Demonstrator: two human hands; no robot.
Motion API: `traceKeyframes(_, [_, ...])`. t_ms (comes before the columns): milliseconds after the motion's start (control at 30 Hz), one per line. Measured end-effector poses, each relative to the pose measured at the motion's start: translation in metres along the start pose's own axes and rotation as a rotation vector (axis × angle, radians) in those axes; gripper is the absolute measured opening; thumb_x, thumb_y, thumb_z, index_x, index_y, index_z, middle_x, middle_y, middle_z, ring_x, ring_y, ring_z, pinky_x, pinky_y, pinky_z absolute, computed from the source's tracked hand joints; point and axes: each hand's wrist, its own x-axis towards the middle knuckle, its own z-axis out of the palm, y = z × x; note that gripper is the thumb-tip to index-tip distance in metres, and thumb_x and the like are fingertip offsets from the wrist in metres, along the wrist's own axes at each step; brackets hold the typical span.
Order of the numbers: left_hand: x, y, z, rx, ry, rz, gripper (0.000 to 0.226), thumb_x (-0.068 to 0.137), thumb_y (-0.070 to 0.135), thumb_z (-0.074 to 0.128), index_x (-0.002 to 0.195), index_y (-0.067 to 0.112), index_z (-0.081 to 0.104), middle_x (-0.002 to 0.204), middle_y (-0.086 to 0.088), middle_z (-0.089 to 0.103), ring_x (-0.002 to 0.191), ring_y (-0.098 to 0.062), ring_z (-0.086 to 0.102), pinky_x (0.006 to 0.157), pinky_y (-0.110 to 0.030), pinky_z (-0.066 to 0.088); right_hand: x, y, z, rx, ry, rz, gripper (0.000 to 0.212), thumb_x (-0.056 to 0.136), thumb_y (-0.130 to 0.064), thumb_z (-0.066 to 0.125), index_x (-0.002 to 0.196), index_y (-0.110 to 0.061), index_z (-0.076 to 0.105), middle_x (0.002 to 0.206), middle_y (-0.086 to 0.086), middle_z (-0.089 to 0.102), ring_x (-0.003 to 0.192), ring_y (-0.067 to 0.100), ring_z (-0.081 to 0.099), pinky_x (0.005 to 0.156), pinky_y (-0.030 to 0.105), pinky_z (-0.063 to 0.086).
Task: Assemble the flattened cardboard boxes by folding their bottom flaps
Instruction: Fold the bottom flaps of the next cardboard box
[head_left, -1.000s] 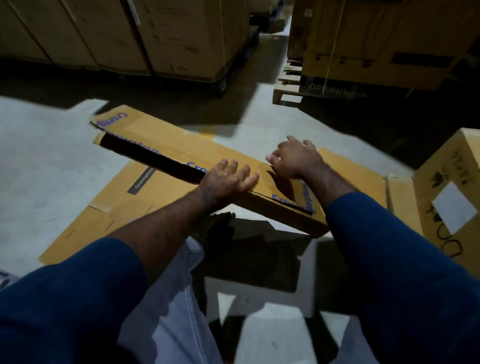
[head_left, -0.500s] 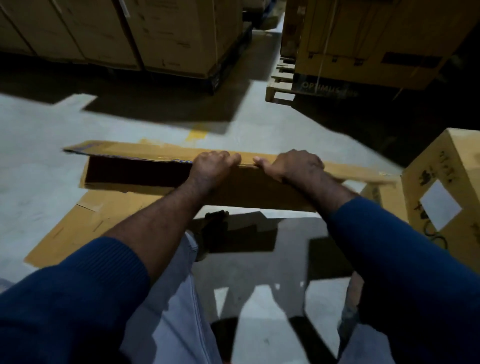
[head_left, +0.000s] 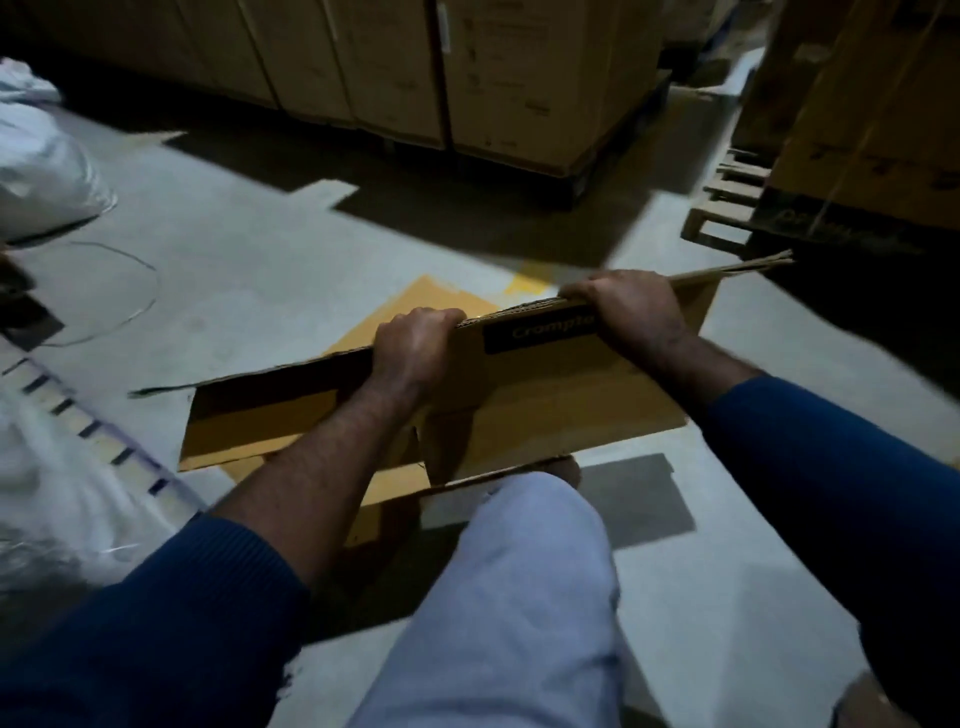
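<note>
The left hand (head_left: 415, 345) and right hand (head_left: 631, 306) grip the top edge of the upright flattened brown cardboard box (head_left: 545, 400) above the grey concrete floor (head_left: 260, 270).

The box (head_left: 571, 405) is yellow-brown, its black label (head_left: 540, 332) lettered in pale tan. The sleeves (head_left: 156, 623) are deep blue, the trousers (head_left: 519, 597) pale lilac-grey. The floor (head_left: 249, 249) is grey with one yellow mark (head_left: 540, 273). The sack (head_left: 36, 171) is white, the cloth (head_left: 62, 467) white with a row of dark dashes. The cartons (head_left: 493, 78) are dull brown.

Label (head_left: 540, 332) end under R hand (head_left: 631, 306), blurry sack (head_left: 41, 171) maybe, cropped
</note>
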Motion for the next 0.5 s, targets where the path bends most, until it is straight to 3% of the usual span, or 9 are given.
traceKeyframes(133, [0.016,-0.066,0.016,0.012,0.08,-0.099,0.048,0.09,0.001,0.062,0.133,0.023,0.06,0.112,-0.011,0.069,0.098,-0.034,0.067,0.082,-0.044,0.056,0.077,-0.052,0.012,0.065,-0.013,-0.079,0.034,0.103,-0.026,0.053,0.132,-0.038,0.065,0.114,0.003,0.072,0.1,0.028,0.068,0.084,0.039,0.053])
traceKeyframes(233, [0.03,-0.108,0.027,0.062,0.199,-0.17,0.039,0.094,0.005,0.062,0.131,0.018,0.061,0.111,-0.012,0.07,0.094,-0.032,0.067,0.081,-0.044,0.056,0.126,-0.083,0.03,0.096,0.049,-0.12,0.04,0.102,-0.021,0.046,0.137,-0.034,0.063,0.123,0.006,0.069,0.112,0.03,0.063,0.098,0.043,0.047])
traceKeyframes(367, [0.046,-0.147,0.051,0.113,0.296,-0.225,0.044,0.089,0.008,0.067,0.131,0.015,0.061,0.128,-0.014,0.066,0.114,-0.034,0.063,0.1,-0.05,0.046,0.176,-0.107,0.061,0.088,0.091,-0.167,0.043,0.1,-0.019,0.053,0.14,-0.033,0.06,0.14,0.007,0.061,0.131,0.029,0.054,0.117,0.052,0.032])
traceKeyframes(500, [0.053,-0.161,0.104,0.136,0.304,-0.273,0.049,0.088,0.002,0.061,0.135,0.015,0.058,0.135,-0.013,0.063,0.118,-0.034,0.061,0.106,-0.06,0.041,0.193,-0.116,0.116,0.05,0.071,-0.194,0.048,0.101,-0.018,0.05,0.146,-0.034,0.052,0.143,0.008,0.057,0.131,0.031,0.051,0.116,0.053,0.032])
